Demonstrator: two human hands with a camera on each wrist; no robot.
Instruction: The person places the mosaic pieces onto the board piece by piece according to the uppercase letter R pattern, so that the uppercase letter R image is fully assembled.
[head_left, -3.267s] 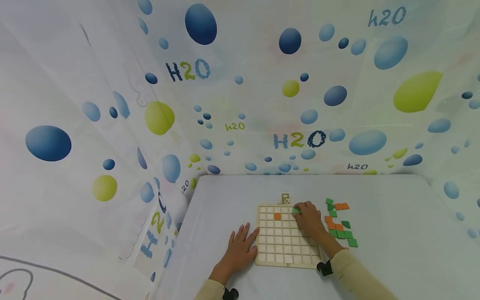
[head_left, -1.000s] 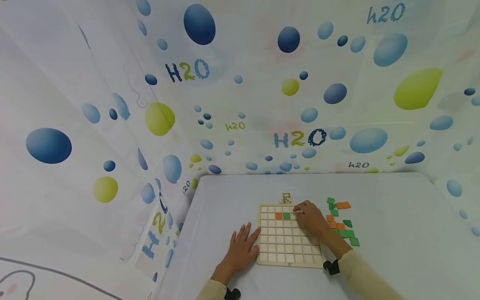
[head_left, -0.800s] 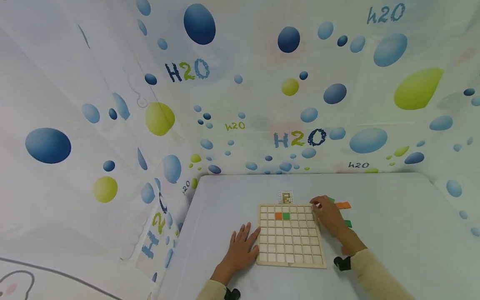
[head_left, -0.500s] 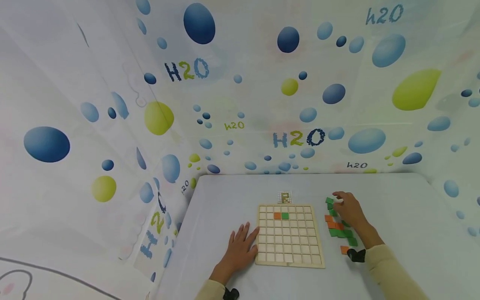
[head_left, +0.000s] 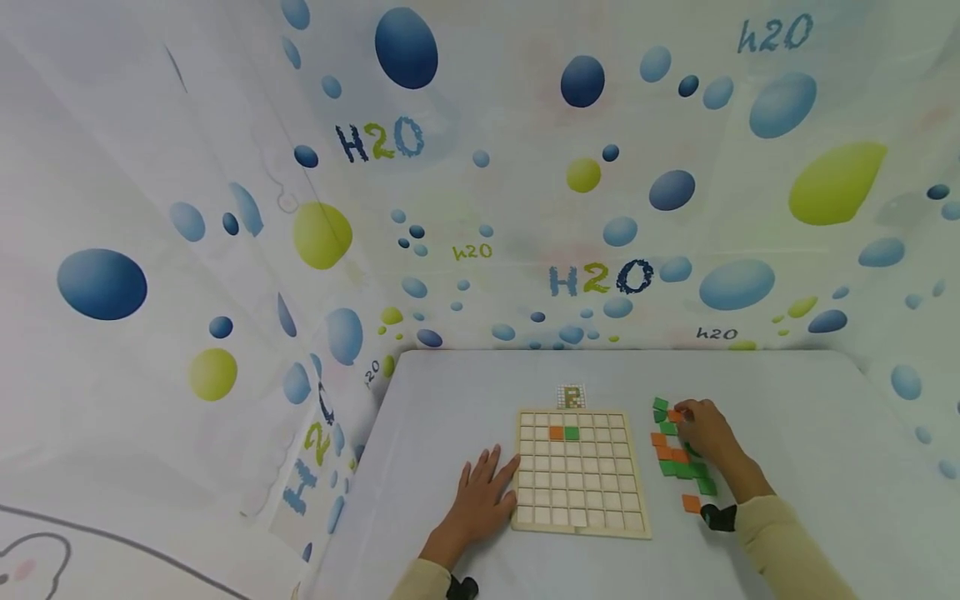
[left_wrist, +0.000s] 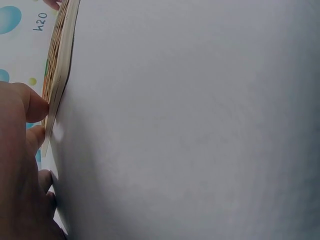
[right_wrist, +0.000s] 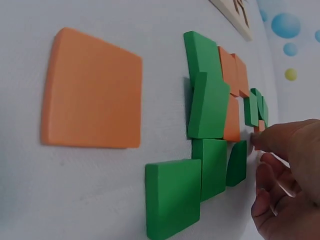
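A wooden grid board (head_left: 573,529) lies on the table, with an orange square tile (head_left: 556,433) and a green square tile (head_left: 572,433) side by side in its upper rows. My left hand (head_left: 477,502) rests flat with spread fingers, touching the board's left edge; the left wrist view shows fingertips on the board's rim (left_wrist: 64,65). Right of the board, my right hand (head_left: 708,433) has its curled fingers at the far end of the loose tiles, pinching an orange tile (head_left: 675,416). In the right wrist view that orange tile (right_wrist: 258,142) is partly hidden by a finger.
Loose green tiles (head_left: 682,471) and orange tiles (head_left: 663,452) lie in a loose column between board and right arm. One orange tile (head_left: 692,503) sits apart, nearer me. A small pattern card (head_left: 572,396) lies beyond the board. A printed sheet (head_left: 480,192) hangs behind.
The green tile went into the board beside the orange one. My right hand then moved right from the board to the loose tiles and lowered onto an orange tile. My left hand stayed put.
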